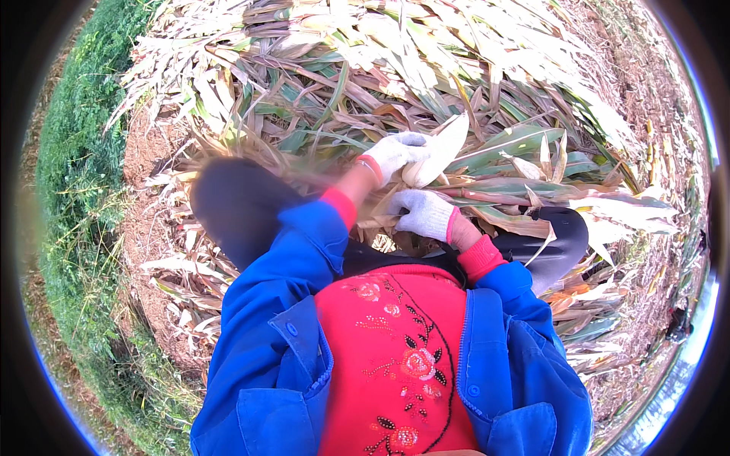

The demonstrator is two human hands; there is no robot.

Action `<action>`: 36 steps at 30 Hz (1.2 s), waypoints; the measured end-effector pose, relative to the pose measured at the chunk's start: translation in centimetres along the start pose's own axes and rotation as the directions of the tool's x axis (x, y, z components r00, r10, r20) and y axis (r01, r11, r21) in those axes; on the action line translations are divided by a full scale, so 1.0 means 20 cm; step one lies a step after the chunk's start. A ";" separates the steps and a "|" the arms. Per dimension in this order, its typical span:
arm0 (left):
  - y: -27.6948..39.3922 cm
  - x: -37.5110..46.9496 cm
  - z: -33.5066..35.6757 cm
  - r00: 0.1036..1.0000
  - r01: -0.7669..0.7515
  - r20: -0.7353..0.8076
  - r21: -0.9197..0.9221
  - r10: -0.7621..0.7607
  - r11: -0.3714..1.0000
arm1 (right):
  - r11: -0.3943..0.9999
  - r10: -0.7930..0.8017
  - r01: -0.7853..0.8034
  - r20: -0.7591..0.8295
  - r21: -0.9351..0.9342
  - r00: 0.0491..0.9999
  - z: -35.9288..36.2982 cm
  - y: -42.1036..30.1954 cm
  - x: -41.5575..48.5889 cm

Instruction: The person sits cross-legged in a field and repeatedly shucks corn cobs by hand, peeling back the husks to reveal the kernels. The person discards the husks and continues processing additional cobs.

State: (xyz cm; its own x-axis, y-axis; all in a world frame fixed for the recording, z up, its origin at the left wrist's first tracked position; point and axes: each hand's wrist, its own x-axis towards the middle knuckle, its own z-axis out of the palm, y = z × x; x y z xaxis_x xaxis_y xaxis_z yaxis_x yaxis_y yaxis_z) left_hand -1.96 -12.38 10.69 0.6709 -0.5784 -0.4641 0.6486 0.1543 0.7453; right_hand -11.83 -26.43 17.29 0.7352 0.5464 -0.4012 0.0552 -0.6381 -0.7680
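My left hand (399,155), in a pale knitted work glove, has its fingers against an ear of corn (442,151) in whitish husk. The ear tilts, its pointed tip up and to the right. Just below it is my right hand (425,214), also gloved, with fingers curled at dry husk leaves (373,219); whether it grips them is hidden. A reddish corn stalk (485,195) with green and dry leaves extends rightward from beside my right hand, over my bent leg.
A broad heap of cut corn stalks and leaves (319,80) spreads in front of me, brightly sunlit at the far side. Bare soil (151,228) and a strip of green plants (80,199) lie to the left. My bent knees (239,205) flank the work area.
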 end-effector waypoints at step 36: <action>-0.16 -0.13 0.14 0.842 -0.055 -0.255 0.835 0.475 0.547 | 0.927 0.365 -0.188 -0.667 0.325 0.649 -0.47 0.63 0.33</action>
State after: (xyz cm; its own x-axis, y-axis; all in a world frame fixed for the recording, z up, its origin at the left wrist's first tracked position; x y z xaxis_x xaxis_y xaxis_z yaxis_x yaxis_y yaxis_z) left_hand -6.87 -13.59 10.88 0.9649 -0.2092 -0.1589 0.0173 -0.5529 0.8331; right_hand 0.06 -35.91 9.63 0.9482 -0.2401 -0.2079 -0.3063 -0.5178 -0.7988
